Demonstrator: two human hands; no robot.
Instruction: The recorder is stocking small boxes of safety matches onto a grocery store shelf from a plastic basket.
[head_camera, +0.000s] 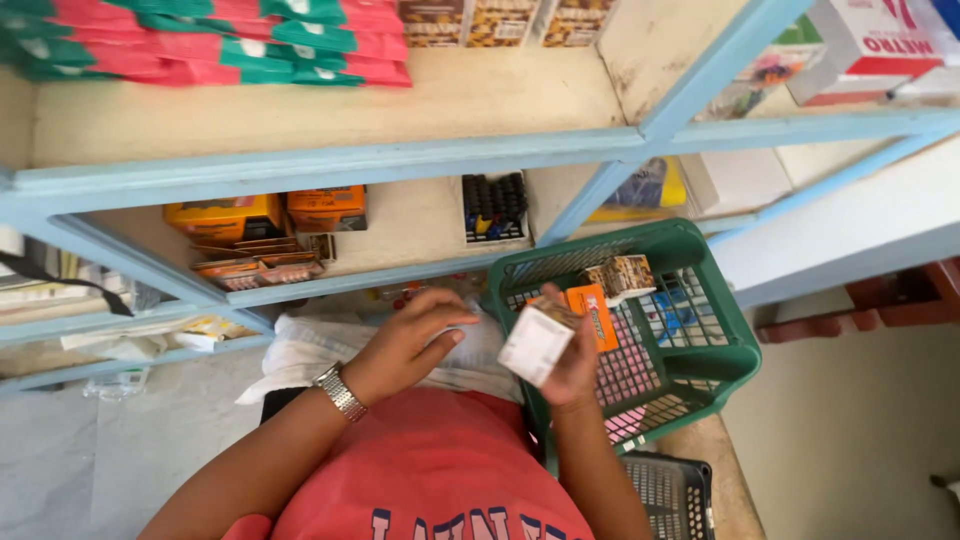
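My right hand (572, 362) has a closed grip on a small white box (537, 343), with an orange packet (592, 314) pinched behind it, held just over the near rim of the green basket (735, 355) at about five o'clock from the blue shelves (330, 165). My left hand (405, 345), wearing a wristwatch (340, 391), hovers half-curled and empty at nine o'clock of the box. Holding two items in one grip, the packet could slip past the rim and miss the basket.

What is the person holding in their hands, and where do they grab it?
The right hand holds a small white box by its lower edge, with an orange packet behind. The left hand holds nothing.
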